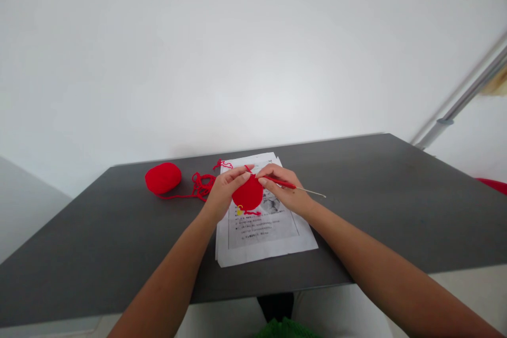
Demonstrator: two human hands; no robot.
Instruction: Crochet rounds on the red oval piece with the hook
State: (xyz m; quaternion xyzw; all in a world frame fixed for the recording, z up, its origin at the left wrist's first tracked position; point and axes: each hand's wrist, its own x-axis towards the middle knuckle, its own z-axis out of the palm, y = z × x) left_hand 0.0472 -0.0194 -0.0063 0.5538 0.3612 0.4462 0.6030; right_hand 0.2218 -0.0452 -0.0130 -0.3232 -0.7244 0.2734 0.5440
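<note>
- I see the left hand (228, 185) pinching the red crochet piece (247, 194) over the printed sheets (261, 240).
- I see the right hand (288, 189) gripping the hook (282, 182), also over the sheets.
- Left of the sheets, I view a red yarn ball (163, 178) on the counter (119, 253).

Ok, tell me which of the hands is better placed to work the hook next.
The right hand seems better placed: it grips the red-handled hook at the edge of the red crocheted piece, which the left hand holds.

Forearms (168, 272) stretched forward, converging; left hand (224, 190) and right hand (290, 190) close together, fingers (274, 170) bent, pinching.
</note>
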